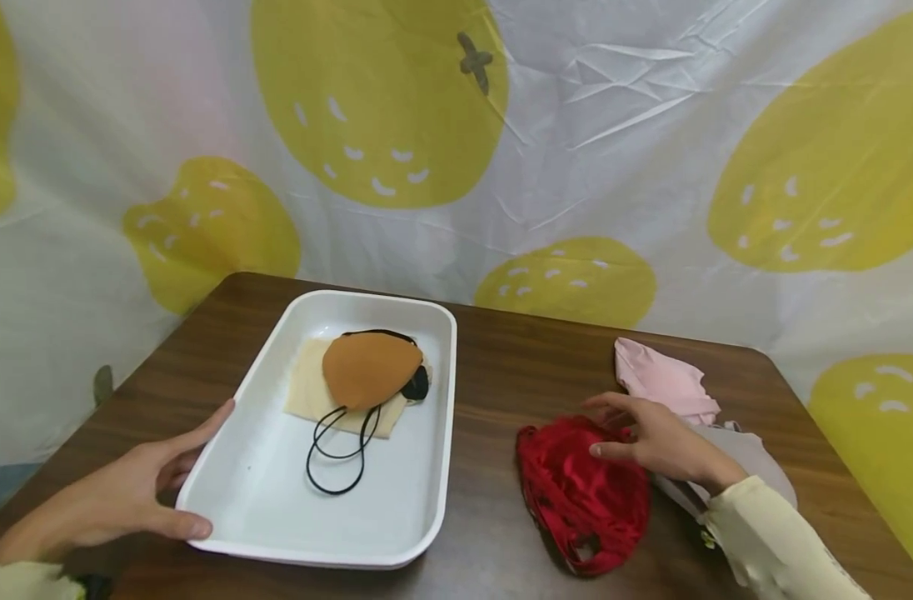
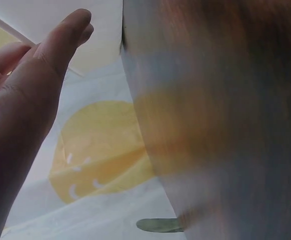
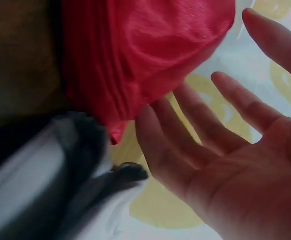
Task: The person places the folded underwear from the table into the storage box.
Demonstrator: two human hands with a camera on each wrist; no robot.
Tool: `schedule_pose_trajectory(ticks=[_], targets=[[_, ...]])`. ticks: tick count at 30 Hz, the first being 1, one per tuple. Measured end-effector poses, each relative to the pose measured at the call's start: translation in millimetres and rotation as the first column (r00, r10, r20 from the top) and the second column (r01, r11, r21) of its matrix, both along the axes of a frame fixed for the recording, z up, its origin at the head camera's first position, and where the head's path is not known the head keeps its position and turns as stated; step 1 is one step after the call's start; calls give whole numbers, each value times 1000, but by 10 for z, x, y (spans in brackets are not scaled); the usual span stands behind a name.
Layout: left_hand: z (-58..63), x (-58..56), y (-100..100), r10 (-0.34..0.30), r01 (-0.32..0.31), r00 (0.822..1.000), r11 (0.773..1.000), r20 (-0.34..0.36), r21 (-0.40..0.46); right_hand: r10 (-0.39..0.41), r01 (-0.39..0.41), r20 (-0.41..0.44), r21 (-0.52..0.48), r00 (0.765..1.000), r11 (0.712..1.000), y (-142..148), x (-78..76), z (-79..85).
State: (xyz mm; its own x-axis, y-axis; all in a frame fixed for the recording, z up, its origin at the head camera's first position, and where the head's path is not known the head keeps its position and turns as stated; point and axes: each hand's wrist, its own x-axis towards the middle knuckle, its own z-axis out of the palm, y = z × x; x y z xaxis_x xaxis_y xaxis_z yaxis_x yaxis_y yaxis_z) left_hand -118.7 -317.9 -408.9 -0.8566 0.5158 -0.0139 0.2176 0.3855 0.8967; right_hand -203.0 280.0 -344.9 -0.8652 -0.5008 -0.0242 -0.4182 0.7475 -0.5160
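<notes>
My left hand [image 1: 137, 492] holds the left side of a white tray [image 1: 269, 517], thumb at its near corner and a finger along the rim. In the tray lies a tan, rounded fabric piece [image 1: 370, 367] with black cord loops, on top of a folded cream cloth [image 1: 306, 392]. My right hand [image 1: 662, 442] reaches over a shiny red satin garment [image 1: 584, 492] with gathered straps or trim. In the right wrist view its fingers are spread and relaxed, fingertips right at the edge of the red satin.
Behind the right hand lie a folded pink garment [image 1: 662, 375] and a grey garment [image 1: 752, 458]. Everything stands on a dark wooden table [image 1: 479, 500]. A white curtain [image 1: 426, 250] with yellow fruit prints hangs just beyond the back edge.
</notes>
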Motion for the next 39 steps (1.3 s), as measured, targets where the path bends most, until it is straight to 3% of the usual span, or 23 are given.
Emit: schedule_pose_trajectory(ticks=[7, 12, 18, 22, 26, 33, 39], targets=[[16, -15, -2, 0, 0, 1000, 1000, 2, -2, 9, -10, -60, -16, 998, 1000, 50, 55, -70], [36, -27, 3, 6, -7, 1000, 999, -29, -31, 28, -28, -25, 7, 999, 1000, 50, 96, -116], [67, -44, 0, 10, -9, 1000, 1000, 5, -27, 54, -53, -18, 39, 998, 998, 36, 94, -183], [62, -36, -2, 6, -6, 1000, 1000, -12, -19, 43, -40, -37, 79, 998, 996, 20, 90, -223], [43, -32, 2, -5, 5, 1000, 1000, 21, 18, 25, -20, -46, 101, 999, 995, 7, 102, -244], [30, -6, -1, 1, -2, 999, 1000, -53, -9, 46, -34, -97, 126, 994, 991, -44, 66, -298], [11, 6, 7, 5, -7, 998, 1000, -66, -25, 61, -39, -142, 157, 988, 987, -81, 53, -349]])
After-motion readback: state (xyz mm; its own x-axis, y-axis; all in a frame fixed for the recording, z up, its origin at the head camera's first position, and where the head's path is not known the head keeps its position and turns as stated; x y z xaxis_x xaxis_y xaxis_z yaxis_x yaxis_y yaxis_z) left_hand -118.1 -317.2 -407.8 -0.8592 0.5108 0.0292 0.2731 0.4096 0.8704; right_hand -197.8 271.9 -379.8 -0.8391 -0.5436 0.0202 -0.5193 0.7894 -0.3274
